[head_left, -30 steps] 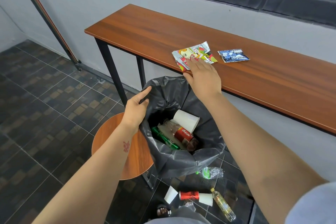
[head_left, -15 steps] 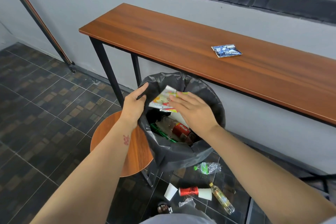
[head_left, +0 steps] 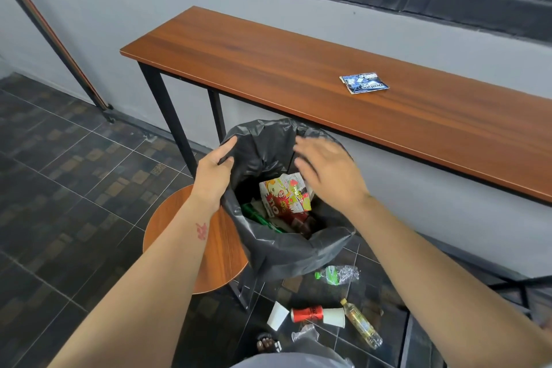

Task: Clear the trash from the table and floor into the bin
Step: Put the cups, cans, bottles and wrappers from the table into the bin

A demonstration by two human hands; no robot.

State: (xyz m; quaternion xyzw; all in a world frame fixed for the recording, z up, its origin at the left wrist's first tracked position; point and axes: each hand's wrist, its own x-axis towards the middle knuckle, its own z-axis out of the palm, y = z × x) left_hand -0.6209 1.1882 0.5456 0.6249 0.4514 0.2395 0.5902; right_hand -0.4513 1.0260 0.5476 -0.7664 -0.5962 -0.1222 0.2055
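Note:
The bin, lined with a black bag (head_left: 277, 251), stands in front of the wooden table (head_left: 268, 69). My left hand (head_left: 213, 175) grips the bag's left rim. Over the bin's mouth hovers my right hand (head_left: 327, 175), blurred, fingers spread and empty. A colourful snack wrapper (head_left: 283, 197) lies inside the bin on top of a green bottle and other trash. One blue wrapper (head_left: 364, 84) rests on the table. On the floor lie a crushed clear bottle (head_left: 339, 274), a red can (head_left: 307, 314), a white paper cup (head_left: 277, 316) and a yellow drink bottle (head_left: 361, 324).
A round wooden stool (head_left: 221, 251) stands just left of the bin, under my left forearm. A slanted pole (head_left: 59, 45) leans at the far left wall. Dark tiled floor (head_left: 59, 188) spreads to the left. Crumpled clear plastic (head_left: 304, 334) lies near my foot.
My right hand carried the colourful wrapper from the table to the bin and let it go; the wrapper now lies inside. My left hand kept hold of the bag rim.

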